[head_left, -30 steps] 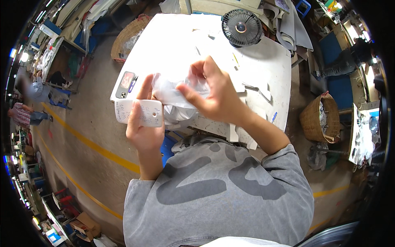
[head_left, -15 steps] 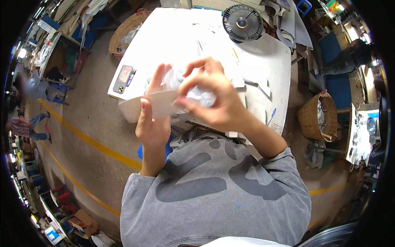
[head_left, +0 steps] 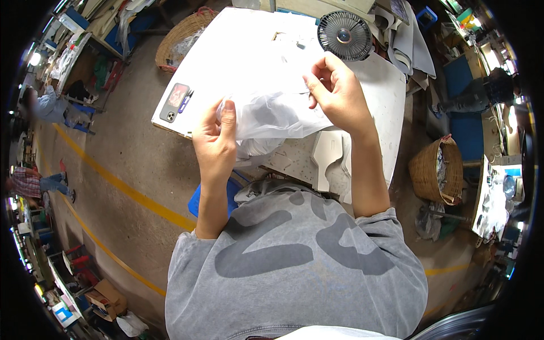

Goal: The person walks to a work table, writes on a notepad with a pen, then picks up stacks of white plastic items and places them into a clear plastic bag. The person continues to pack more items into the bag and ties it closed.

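A thin, clear plastic bag [head_left: 266, 116] is stretched between my two hands above the near part of the white table. My left hand [head_left: 218, 133] is closed on its left end, with the thumb on top. My right hand [head_left: 341, 99] pinches at the bag's upper right edge; the bright table behind makes the exact hold there hard to see. Below my right hand, at the table's near edge, lies a pale paddle-shaped flat piece [head_left: 326, 157]. More crumpled plastic [head_left: 258, 148] hangs beneath the bag, partly hidden by it.
A black round fan [head_left: 344, 35] stands at the table's [head_left: 249, 42] far right. A phone [head_left: 174, 102] and a blue pen [head_left: 186, 101] lie at its left edge. Wicker baskets [head_left: 437, 170] stand on both sides. Other people [head_left: 42, 107] are at far left and right.
The pale flat board between my hands is no longer visible there; the plastic bag is spread out instead. My right hand has moved right and away from me. The paddle-shaped piece now shows clearly.
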Tool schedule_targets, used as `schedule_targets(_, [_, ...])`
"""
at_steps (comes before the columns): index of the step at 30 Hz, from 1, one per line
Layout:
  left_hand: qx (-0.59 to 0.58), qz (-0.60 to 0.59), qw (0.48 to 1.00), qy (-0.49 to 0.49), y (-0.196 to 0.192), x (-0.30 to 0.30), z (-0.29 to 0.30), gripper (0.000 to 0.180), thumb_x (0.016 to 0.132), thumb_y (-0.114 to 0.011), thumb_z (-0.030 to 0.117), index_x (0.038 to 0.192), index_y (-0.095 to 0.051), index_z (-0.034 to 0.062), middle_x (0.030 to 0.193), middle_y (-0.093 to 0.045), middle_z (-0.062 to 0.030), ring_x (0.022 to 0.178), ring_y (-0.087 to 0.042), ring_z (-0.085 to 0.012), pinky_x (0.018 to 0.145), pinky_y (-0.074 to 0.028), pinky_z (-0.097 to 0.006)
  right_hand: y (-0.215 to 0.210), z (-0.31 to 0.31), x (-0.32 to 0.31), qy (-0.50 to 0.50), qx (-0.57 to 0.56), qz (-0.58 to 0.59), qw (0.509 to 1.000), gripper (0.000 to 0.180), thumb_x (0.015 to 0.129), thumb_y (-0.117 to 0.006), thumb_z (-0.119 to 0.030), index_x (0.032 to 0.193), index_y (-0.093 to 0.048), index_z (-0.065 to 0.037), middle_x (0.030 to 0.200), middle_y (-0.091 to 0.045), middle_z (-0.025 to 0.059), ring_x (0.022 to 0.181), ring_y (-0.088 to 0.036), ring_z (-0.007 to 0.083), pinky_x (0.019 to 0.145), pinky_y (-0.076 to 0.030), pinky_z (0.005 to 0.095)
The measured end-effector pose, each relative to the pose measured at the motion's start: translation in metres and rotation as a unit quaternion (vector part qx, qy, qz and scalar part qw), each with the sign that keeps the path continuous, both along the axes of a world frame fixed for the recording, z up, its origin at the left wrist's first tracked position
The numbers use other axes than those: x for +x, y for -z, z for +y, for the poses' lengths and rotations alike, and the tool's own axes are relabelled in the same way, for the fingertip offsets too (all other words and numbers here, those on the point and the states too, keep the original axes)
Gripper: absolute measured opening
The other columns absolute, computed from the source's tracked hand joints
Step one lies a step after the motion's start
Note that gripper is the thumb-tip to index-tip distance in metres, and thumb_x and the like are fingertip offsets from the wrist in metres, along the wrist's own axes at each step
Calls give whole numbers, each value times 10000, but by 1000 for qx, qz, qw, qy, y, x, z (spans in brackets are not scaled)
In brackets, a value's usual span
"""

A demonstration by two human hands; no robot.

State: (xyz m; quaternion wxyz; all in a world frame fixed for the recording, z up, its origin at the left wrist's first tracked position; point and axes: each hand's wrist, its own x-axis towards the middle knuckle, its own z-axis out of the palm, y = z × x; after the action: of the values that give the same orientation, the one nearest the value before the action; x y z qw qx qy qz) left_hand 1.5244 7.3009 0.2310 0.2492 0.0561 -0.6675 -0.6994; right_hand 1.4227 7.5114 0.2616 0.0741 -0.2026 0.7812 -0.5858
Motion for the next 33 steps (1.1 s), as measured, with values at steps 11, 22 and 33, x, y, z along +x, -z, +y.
schedule_targets(11, [-67,53,993,84,-20,-14,-11,412,1100,-550,382,1097,-714,5,804,-607,14,648,-511,-43,585,-426,-214,-3,-22,14,38,122,121,984,142,980,-663,-151,996,-700,-15,716,-700,87,562,-627,132,546,-492,292])
schedule_targets(22, [-121,61,991,18,-31,-34,-30,399,1105,-541,366,909,-657,38,684,-567,18,588,-564,-56,565,-423,-223,-14,24,-14,-109,182,227,951,444,941,-715,-419,1306,-709,-168,1016,-754,68,898,-704,242,904,-548,394])
schedule_targets(33, [31,169,965,-200,-87,-56,-48,417,1055,-634,409,989,-730,8,738,-522,54,644,-486,-38,550,-367,-209,-41,81,-56,98,347,625,692,210,787,-779,-56,938,-814,-199,920,-774,-74,908,-591,173,1083,-354,417])
